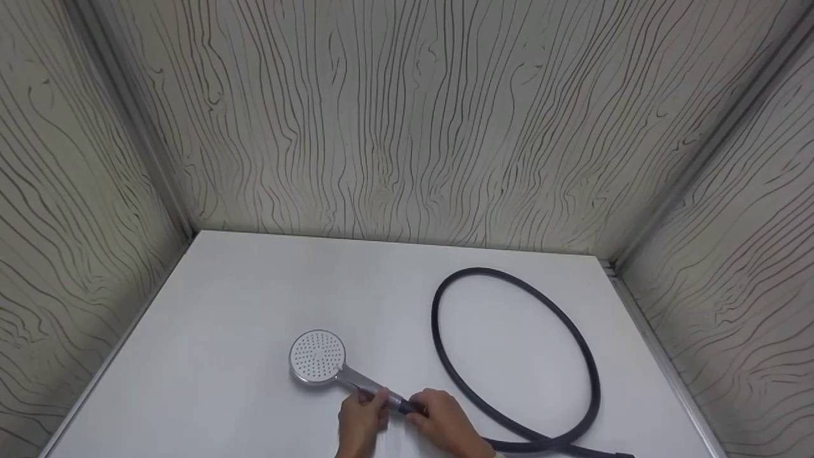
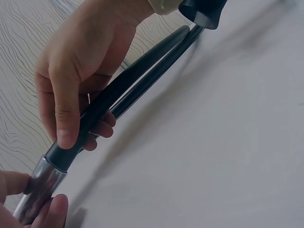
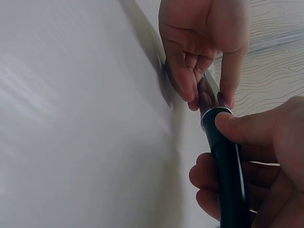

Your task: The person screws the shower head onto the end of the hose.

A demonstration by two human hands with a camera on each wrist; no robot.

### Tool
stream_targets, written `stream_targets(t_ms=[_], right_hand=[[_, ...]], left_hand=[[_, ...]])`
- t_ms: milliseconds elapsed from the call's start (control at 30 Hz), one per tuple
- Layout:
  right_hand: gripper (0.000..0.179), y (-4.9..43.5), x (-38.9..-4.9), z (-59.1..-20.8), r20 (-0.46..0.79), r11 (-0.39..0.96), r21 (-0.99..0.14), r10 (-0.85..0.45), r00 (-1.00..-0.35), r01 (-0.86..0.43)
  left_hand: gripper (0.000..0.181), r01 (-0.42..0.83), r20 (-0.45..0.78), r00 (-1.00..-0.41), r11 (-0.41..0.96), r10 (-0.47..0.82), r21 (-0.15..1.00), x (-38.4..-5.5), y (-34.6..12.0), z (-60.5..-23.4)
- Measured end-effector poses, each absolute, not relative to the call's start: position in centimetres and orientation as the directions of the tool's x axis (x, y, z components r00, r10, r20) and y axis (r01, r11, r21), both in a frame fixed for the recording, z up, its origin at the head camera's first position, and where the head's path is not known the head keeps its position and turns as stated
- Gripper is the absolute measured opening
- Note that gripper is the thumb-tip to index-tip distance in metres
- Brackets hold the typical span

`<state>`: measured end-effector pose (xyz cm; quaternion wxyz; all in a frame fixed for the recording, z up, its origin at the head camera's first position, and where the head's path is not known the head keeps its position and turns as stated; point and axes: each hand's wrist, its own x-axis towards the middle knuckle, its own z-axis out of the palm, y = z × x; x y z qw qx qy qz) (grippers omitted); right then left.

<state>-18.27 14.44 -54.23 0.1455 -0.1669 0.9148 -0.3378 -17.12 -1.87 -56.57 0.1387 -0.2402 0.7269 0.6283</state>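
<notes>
A chrome handheld shower head (image 1: 317, 356) lies angled, its round white perforated face up at the left and its handle pointing right toward me. My left hand (image 1: 361, 420) grips the handle near its lower end. Against that end sits the end of a black shower hose (image 1: 480, 271), which my right hand (image 1: 442, 420) holds between thumb and fingers. In the left wrist view the hose's black end piece (image 2: 66, 154) meets the chrome handle in line. My right thumb presses on that joint in the right wrist view; any thread inside is hidden.
The hose makes one large loop on the right of the white table (image 1: 254, 286) and crosses itself near the front edge. Its other end, a flared black connector (image 2: 204, 14), lies beyond the right hand. Wood-patterned panels (image 1: 381, 127) enclose the table's back and sides.
</notes>
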Motion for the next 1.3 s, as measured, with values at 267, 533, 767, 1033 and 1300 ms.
stream_targets(t_ms=[267, 533, 767, 1033, 1300], right_hand=[[0.011, 14.5, -18.2, -54.3, -0.171, 0.713, -0.673, -0.408, -0.897, -0.196], [0.012, 14.5, -18.3, -54.6, -0.145, 0.712, -0.667, -0.413, -0.899, -0.220], [0.012, 14.6, -18.4, -54.8, -0.089, 0.707, -0.653, -0.429, -0.899, -0.272], [0.013, 14.6, -18.4, -54.7, -0.101, 0.716, -0.647, -0.422, -0.901, -0.263], [0.012, 14.6, -18.4, -54.9, -0.111, 0.716, -0.651, -0.416, -0.902, -0.251]], left_hand=[[0.028, -0.530, -0.513, -0.845, 0.109, -0.151, 0.841, -17.1, -2.0, -56.8], [0.027, -0.496, -0.471, -0.864, 0.145, -0.176, 0.856, -17.1, -2.1, -56.7], [0.028, -0.491, -0.462, -0.868, 0.180, -0.181, 0.852, -17.2, -2.5, -56.5], [0.029, -0.474, -0.459, -0.881, 0.180, -0.117, 0.862, -17.3, -3.1, -56.4], [0.026, -0.486, -0.472, -0.874, 0.215, -0.115, 0.847, -17.3, -3.4, -56.2]])
